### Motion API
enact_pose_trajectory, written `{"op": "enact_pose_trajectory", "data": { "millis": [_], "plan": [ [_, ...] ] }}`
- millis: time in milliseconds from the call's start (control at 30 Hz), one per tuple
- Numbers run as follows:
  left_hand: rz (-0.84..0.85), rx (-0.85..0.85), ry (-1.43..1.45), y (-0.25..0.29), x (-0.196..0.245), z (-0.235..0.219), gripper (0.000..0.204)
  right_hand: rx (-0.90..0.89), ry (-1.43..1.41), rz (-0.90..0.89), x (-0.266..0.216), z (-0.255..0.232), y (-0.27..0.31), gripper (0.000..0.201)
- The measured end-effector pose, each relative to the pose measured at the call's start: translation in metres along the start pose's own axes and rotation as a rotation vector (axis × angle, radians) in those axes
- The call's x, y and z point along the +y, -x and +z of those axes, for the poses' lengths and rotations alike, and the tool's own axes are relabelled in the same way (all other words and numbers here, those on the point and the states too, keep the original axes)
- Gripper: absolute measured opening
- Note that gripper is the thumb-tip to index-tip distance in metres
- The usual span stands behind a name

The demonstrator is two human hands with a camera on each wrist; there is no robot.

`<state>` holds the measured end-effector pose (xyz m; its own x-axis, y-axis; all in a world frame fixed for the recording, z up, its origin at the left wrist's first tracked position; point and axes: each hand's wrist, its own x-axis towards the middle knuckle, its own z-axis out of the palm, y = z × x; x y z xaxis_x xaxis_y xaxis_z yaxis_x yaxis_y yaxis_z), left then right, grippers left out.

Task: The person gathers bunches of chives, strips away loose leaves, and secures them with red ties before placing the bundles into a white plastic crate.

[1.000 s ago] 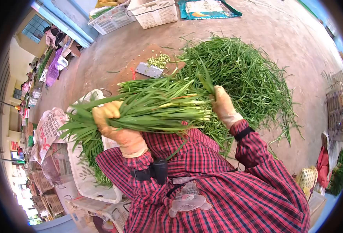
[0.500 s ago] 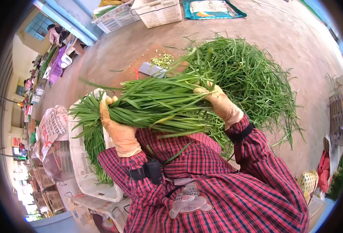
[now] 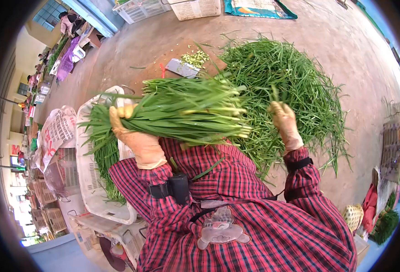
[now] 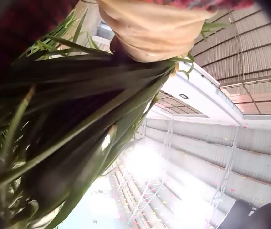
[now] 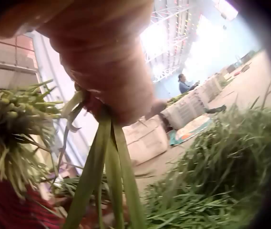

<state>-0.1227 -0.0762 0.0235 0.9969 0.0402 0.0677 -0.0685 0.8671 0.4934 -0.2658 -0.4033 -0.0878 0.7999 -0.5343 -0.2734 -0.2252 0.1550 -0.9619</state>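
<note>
My gloved left hand [image 3: 136, 143] grips a thick bunch of garlic chives [image 3: 186, 113] near its leafy end. The bunch lies sideways over my lap, its pale stem ends to the right; its dark leaves [image 4: 87, 109] fill much of the left wrist view. Apart from the stem ends, my gloved right hand [image 3: 285, 126] pinches a few loose chive leaves [image 5: 102, 167], which hang from the fingers in the right wrist view. Behind that hand spreads a big loose heap of chives [image 3: 286, 72]. Another bunch [image 3: 161, 85] shows beyond the held one.
A cleaver [image 3: 182, 68] lies on a brown board [image 3: 218, 62] beside chopped stem bits [image 3: 195, 57]. At my left stands a white crate [image 3: 86, 165] with chives inside, next to a printed sack [image 3: 57, 131]. More crates [image 3: 195, 9] and a teal bag [image 3: 259, 8] are at the back.
My right hand went to the bunch's stem ends, then drew away to the right with a few leaves. The left hand kept its grip on the bunch.
</note>
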Motion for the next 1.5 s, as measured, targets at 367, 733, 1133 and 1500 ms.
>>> {"op": "enact_pose_trajectory", "data": {
  "millis": [367, 733, 1133, 1500],
  "plan": [
    [0.126, 0.035, -0.133, 0.012, -0.014, 0.031, 0.028, -0.213, 0.248, -1.043, -0.070, 0.119, 0.013, 0.023],
    [-0.131, -0.270, 0.196, -0.008, 0.016, -0.034, 0.033, -0.661, -0.419, 0.089, -0.022, 0.016, 0.016, 0.020],
    [-0.035, -0.262, -0.135, -0.004, 0.017, -0.010, 0.035, -0.599, -0.181, -0.187, -0.065, 0.094, 0.038, 0.036],
    [-0.042, -0.477, 0.136, -0.025, 0.052, -0.062, 0.035, -0.190, -0.311, -0.060, 0.027, 0.014, -0.001, 0.018]
  ]
}}
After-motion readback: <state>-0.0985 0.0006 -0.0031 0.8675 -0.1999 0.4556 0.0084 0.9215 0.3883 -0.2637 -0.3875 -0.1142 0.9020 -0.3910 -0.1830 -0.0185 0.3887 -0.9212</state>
